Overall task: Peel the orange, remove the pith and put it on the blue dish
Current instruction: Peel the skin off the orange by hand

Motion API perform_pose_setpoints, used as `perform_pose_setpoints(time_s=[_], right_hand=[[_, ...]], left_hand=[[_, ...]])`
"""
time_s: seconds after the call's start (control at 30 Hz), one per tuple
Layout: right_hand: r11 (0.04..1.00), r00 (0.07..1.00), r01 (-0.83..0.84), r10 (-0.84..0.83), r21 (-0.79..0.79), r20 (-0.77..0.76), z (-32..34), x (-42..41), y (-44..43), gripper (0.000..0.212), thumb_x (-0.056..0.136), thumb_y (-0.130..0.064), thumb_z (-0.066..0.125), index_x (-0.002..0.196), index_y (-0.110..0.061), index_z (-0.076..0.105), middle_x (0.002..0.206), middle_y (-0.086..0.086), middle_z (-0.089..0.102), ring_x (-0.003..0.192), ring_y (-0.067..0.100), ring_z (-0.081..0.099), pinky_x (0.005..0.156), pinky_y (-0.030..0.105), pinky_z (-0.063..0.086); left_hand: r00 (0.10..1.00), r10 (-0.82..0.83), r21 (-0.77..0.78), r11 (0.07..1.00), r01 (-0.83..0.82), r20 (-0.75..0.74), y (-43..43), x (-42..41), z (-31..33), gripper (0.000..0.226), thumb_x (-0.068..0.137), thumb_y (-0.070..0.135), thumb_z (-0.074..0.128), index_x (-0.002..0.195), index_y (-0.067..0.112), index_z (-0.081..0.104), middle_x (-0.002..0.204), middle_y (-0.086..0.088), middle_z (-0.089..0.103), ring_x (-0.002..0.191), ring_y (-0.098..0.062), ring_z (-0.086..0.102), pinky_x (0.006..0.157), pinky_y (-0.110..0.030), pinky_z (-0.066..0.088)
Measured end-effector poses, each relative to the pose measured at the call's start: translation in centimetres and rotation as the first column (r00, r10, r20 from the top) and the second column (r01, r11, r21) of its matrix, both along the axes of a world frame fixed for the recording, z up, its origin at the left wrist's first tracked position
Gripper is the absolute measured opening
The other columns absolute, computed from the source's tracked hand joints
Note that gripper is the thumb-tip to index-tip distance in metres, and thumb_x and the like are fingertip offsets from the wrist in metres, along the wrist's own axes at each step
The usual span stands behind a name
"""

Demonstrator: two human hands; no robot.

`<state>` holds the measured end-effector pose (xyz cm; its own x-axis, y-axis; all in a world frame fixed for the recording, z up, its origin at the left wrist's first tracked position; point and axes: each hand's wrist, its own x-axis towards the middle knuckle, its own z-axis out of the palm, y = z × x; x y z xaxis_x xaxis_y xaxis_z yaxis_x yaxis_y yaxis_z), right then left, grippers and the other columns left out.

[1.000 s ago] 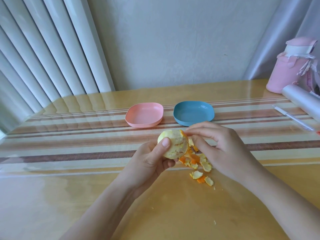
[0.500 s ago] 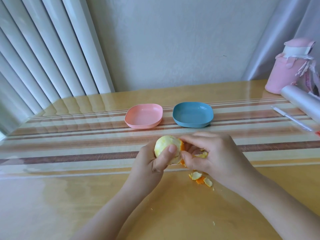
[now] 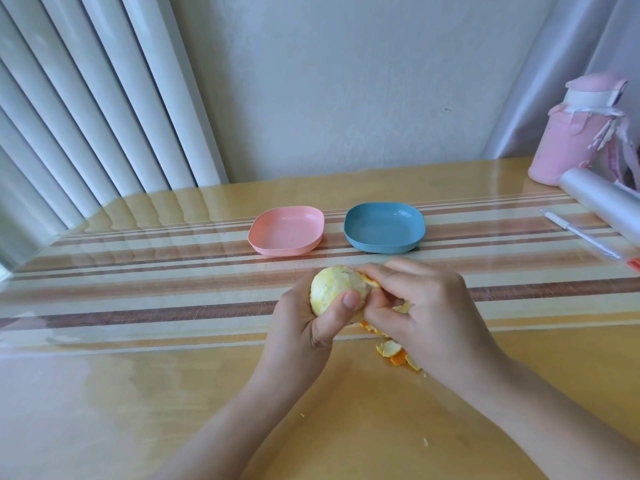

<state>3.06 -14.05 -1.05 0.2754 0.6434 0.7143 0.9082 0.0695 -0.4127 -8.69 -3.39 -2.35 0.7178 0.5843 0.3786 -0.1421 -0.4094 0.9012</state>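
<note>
Right hand [image 3: 429,313] has closed in from the right over the last second and now covers most of the peel scraps [image 3: 394,353] that lay in plain sight before. The orange [image 3: 332,289] has been turned a little in the left hand [image 3: 304,334].

Centre of the frame: the left hand holds the orange just above the table [image 3: 173,393], its fingers curled round the fruit from behind and its thumb pressed flat on the near face. The right hand's thumb and forefinger pinch together at the fruit's right edge, on a small strip of bright rind that remains there; its other fingers are curled in below.

Progress, as a judgement: peeling looks nearly finished. The visible face of the orange is pale yellow-white, so the rind is off there but the pith is not. The far side is hidden. A few scraps show on the table below the right hand.

Left to do: pull off the last rind, strip the pith, then set the fruit down.

The blue dish [image 3: 384,249] sits just above the hands, right of centre, holding nothing. A pink dish [image 3: 287,251] sits beside it to the left, also holding nothing.
</note>
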Motion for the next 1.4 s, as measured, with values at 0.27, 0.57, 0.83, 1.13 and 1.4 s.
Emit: perform_pose_setpoints(time_s=[0.27, 0.57, 0.83, 1.13, 1.4], right_hand=[[0.982, 0.957, -0.152, 0.118, -0.115, -0.264, 0.4, 0.2, -0.3, 0.026, 0.082, -0.018, 0.062, 0.104, -0.020, 0.075, 0.080, 0.002, 0.067, 0.076, 0.015, 0.062, 0.065, 0.032, 0.050], [0.988, 0.932, -0.117, 0.073, -0.104, -0.355, 1.0, 0.4, -0.7, 0.039, 0.081, -0.005, 0.063, 0.106, -0.033, 0.072, 0.073, 0.001, 0.071, 0.069, 0.017, 0.064, 0.062, 0.033, 0.052], [0.983, 0.707, -0.174, 0.090, -0.050, -0.702, 2.0, 0.4, -0.7, 0.033, 0.086, 0.000, 0.056, 0.079, -0.024, 0.077, 0.067, 0.005, 0.070, 0.058, 0.009, 0.062, 0.058, 0.018, 0.051], [0.974, 0.880, -0.052, -0.061, -0.223, -0.471, 1.0, 1.7, -0.6, 0.035, 0.093, -0.047, 0.047, 0.095, -0.026, 0.075, 0.091, -0.008, 0.067, 0.089, 0.004, 0.063, 0.079, 0.027, 0.050], [0.960, 0.818, -0.224, 0.091, -0.168, -0.568, 1.0, 1.6, -0.4, 0.039, 0.076, -0.046, 0.067, 0.112, -0.031, 0.070, 0.097, -0.011, 0.070, 0.092, 0.005, 0.067, 0.081, 0.027, 0.056]], left_hand=[[1.000, -0.012, 0.013, 1.000, 0.012, 0.000, 0.7, -0.1, -0.2, 0.067, 0.066, 0.084, 0.055, 0.085, 0.021, 0.064, 0.074, 0.009, 0.065, 0.068, -0.003, 0.058, 0.063, -0.016, 0.046], [0.997, -0.067, 0.032, 0.997, 0.068, -0.039, 0.6, -0.2, 0.1, 0.056, 0.070, 0.082, 0.050, 0.073, 0.026, 0.056, 0.062, 0.017, 0.056, 0.058, 0.001, 0.049, 0.056, -0.008, 0.036], [0.963, -0.263, -0.261, 0.936, 0.237, -0.066, 1.0, -0.7, 0.6, 0.066, 0.080, 0.066, 0.044, 0.087, 0.002, 0.058, 0.076, -0.014, 0.052, 0.067, -0.015, 0.045, 0.067, -0.028, 0.040], [0.929, -0.368, -0.395, 0.857, 0.330, -0.022, 1.6, -0.5, 0.5, 0.058, 0.066, 0.070, 0.071, 0.101, 0.023, 0.069, 0.088, 0.002, 0.065, 0.073, -0.011, 0.057, 0.063, -0.020, 0.046], [0.944, -0.326, -0.429, 0.861, 0.273, -0.054, 2.0, -0.4, 0.1, 0.047, 0.069, 0.045, 0.080, 0.099, 0.010, 0.074, 0.099, -0.010, 0.070, 0.092, -0.018, 0.062, 0.077, -0.022, 0.050]])
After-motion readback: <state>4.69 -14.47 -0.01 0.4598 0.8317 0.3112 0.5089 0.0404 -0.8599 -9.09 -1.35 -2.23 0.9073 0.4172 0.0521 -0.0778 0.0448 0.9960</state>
